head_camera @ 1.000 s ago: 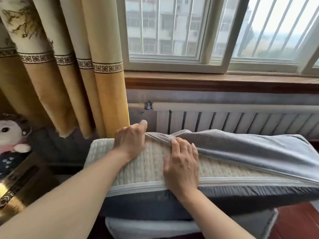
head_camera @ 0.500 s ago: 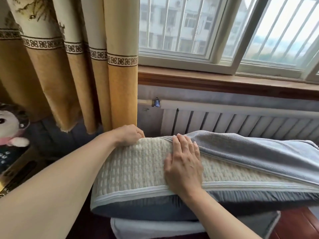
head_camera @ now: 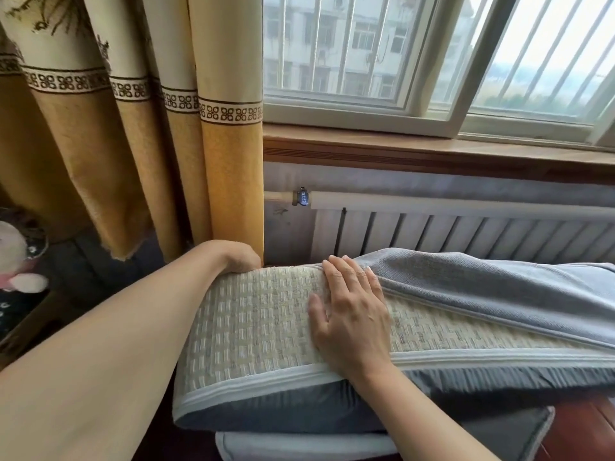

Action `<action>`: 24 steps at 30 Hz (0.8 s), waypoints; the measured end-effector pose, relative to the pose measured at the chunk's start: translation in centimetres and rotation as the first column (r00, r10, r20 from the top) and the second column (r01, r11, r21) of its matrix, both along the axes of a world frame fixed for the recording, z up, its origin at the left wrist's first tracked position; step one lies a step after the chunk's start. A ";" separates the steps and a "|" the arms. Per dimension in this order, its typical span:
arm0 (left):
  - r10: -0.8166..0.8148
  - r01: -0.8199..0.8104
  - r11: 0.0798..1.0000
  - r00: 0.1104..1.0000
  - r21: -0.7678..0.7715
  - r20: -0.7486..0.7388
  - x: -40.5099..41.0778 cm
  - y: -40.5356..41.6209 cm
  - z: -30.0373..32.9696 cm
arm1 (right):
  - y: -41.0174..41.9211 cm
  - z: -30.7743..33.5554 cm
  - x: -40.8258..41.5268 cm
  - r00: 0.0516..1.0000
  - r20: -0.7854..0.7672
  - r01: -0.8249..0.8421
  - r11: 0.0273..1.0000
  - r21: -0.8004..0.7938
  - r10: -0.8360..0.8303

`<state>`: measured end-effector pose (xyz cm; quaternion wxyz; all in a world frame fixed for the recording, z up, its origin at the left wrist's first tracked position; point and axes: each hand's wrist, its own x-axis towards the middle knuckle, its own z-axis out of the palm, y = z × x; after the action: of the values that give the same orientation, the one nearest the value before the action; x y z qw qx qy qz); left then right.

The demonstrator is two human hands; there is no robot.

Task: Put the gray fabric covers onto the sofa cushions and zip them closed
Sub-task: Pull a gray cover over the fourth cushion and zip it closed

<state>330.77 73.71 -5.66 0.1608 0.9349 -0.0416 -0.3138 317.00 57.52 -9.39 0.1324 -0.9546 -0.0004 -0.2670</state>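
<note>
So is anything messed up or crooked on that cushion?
A little. The gray cover is bunched up, lying slantwise over only the right part of the cushion, so its woven face on the left is bare. The curtain hem looks frayed too.

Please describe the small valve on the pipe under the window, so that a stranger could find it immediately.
Look below the wooden window sill, to the white pipe running above the radiator. The valve sits at the pipe's left end, just right of the yellow curtain; it is the only small dark blue part there.
</note>
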 end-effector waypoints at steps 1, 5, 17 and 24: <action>0.010 -0.010 1.000 0.999 0.001 0.031 0.2 0.1 -0.2 | 0.0 0.0 0.1 1.000 0.005 -0.006 1.000 0.006 0.006; 0.045 -0.041 0.981 0.999 -0.192 0.015 0.2 2.0 -0.4 | -0.4 -0.3 0.7 0.999 0.029 -0.045 0.998 0.047 0.043; 0.469 0.034 0.812 0.556 -0.583 0.686 -3.9 3.3 -3.4 | -1.2 -0.9 2.0 0.967 0.211 -0.163 0.984 0.071 0.145; 0.319 0.133 0.917 0.321 -0.376 0.892 -12.9 3.3 -5.0 | -1.2 0.5 4.0 0.949 0.295 -0.116 0.993 -0.017 0.116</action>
<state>317.84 77.04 -10.68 0.3034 0.8907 -0.1321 0.3118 320.99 56.35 -8.92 0.1464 -0.9023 -0.0762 -0.3983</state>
